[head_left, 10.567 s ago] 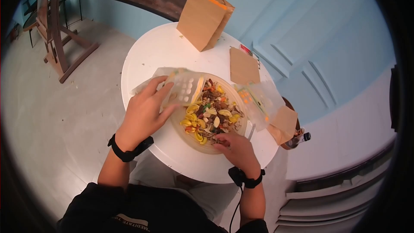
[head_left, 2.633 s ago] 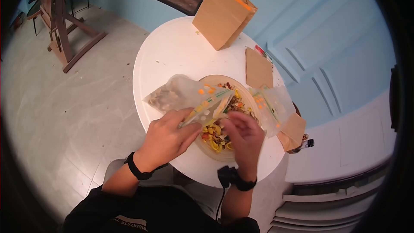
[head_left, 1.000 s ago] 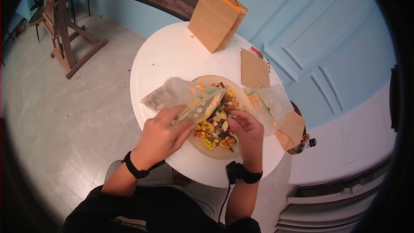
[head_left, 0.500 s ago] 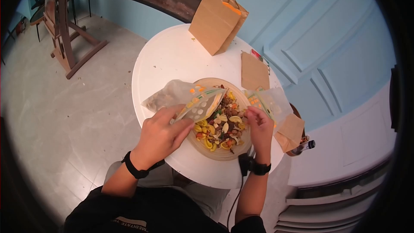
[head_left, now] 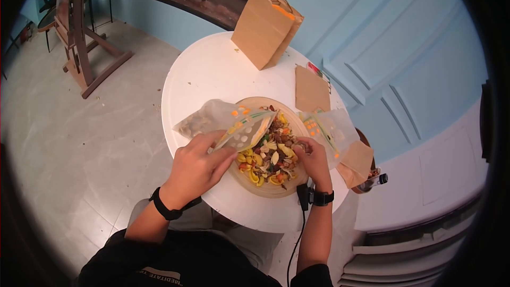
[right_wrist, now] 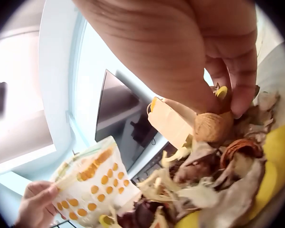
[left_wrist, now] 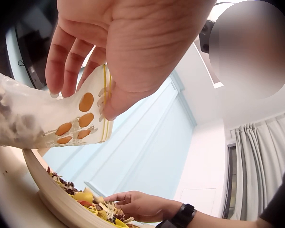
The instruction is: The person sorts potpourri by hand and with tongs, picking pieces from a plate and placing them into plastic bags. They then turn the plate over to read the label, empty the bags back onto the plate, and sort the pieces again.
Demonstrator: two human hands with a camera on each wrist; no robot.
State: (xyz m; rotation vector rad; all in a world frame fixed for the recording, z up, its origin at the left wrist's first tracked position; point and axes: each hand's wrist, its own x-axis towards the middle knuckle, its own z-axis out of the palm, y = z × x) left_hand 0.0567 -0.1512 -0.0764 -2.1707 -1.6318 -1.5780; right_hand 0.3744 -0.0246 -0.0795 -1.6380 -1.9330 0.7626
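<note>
In the head view a round tan tray [head_left: 245, 185] holds a mixed heap of food scraps [head_left: 273, 151], with yellow peel, dry leafy bits and shells. My left hand [head_left: 199, 162] grips the opened mouth of a translucent zip bag [head_left: 210, 117] with orange dots. Its filled end, with grey-brown pieces inside, lies left of the tray, and its mouth hangs over the heap. My right hand [head_left: 317, 162] is at the heap's right side. In the right wrist view its thumb and fingers pinch a walnut shell [right_wrist: 213, 127] among the scraps.
A second dotted zip bag [head_left: 332, 130] lies right of the tray. Brown paper [head_left: 312, 89], a standing paper bag [head_left: 265, 32] and a folded paper piece [head_left: 357, 163] are on the white round table [head_left: 191, 69]. A bottle [head_left: 376, 180] shows beyond its right edge.
My right hand has gone from near the bag's mouth to the tray's right edge, then back into the heap. Earlier the bag was held higher over the tray; lately my left hand stays still.
</note>
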